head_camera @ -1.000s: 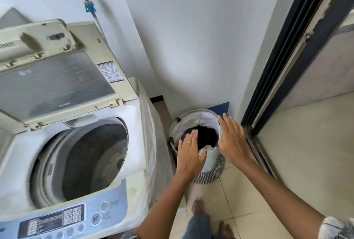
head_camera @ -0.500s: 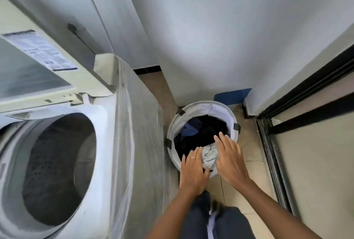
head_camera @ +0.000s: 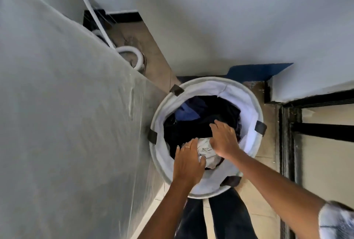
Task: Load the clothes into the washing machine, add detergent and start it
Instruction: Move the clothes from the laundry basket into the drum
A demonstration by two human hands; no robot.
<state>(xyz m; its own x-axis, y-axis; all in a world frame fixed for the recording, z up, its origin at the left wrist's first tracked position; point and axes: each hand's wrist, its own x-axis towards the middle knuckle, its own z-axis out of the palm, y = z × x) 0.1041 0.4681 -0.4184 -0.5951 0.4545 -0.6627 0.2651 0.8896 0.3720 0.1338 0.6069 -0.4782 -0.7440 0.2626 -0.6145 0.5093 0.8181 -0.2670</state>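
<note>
A round white laundry basket (head_camera: 253, 102) stands on the floor between the washing machine and the wall. It holds dark clothes (head_camera: 191, 131), a blue garment (head_camera: 188, 111) at the far side and a crumpled light grey garment (head_camera: 206, 151) at the near side. Both hands are down inside the basket. My left hand (head_camera: 188, 163), with a ring on one finger, lies spread at the left of the grey garment. My right hand (head_camera: 224, 140) rests flat on the dark clothes, its thumb against the grey garment. No cloth is lifted. The machine's opening is out of view.
The washing machine's side (head_camera: 67, 114), wrapped in clear plastic, fills the left. White hoses (head_camera: 132, 53) lie on the floor behind it. A white wall stands beyond the basket, and a black sliding door track (head_camera: 287, 143) runs at the right. My legs are below the basket.
The view has tipped down and closer, so the machine's drum and lid have left the frame. Both hands have pushed from the basket's near rim deeper onto the clothes.
</note>
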